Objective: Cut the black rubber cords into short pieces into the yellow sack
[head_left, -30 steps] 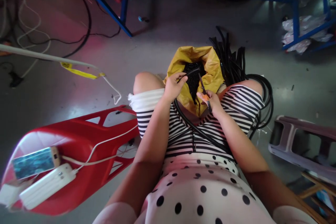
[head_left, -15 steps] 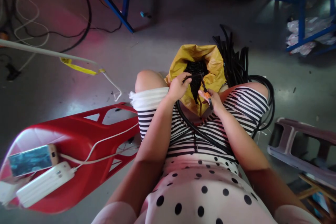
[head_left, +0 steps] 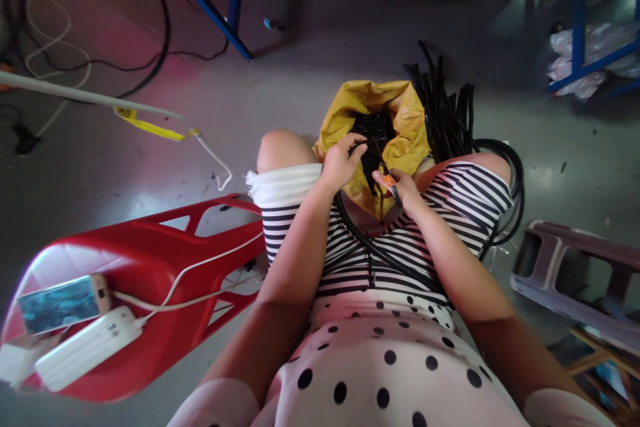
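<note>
Head view | left hand (head_left: 340, 163) pinches the end of the black corrugated tube (head_left: 373, 250) over the yellow bag (head_left: 407, 123) between the knees, likely so offcuts drop in | right hand (head_left: 403, 190) grips orange-handled cutters (head_left: 391, 185) closed at the tube's tip

A small workshop floor is showing here: blue steel racking (head_left: 235, 0) is standing on bare concrete (head_left: 300, 80). Cut black corrugated tubing (head_left: 450, 120) is piling beside a yellow sack (head_left: 400, 113), and loose cables (head_left: 150, 47) are trailing about.
</note>
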Available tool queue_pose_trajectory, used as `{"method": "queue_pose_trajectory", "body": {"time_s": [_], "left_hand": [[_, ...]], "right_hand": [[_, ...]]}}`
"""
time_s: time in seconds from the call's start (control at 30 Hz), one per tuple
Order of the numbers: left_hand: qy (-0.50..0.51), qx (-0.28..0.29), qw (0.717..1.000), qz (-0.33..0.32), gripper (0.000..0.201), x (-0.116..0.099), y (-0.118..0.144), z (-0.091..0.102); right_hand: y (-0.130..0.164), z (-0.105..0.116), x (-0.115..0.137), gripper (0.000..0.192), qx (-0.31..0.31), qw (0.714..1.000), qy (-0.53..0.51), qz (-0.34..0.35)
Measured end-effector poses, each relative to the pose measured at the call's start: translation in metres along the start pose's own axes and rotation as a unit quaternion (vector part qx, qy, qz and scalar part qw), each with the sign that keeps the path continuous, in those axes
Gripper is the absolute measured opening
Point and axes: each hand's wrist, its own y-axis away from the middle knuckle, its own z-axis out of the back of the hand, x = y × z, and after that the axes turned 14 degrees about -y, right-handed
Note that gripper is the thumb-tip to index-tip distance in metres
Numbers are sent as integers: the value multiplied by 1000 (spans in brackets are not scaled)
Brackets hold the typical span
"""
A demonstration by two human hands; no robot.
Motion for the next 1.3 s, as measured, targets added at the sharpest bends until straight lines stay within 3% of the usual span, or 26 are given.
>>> {"method": "queue_pose_trajectory", "body": {"time_s": [0.97,1.3], "left_hand": [[-35,-1,999,11,12,-3,0,0],[-37,36,999,-12,16,6,1,-7]], "right_hand": [[5,-7,4,80,-11,999,-36,-13],[-5,1,-6,79,-11,999,17,-29]]}}
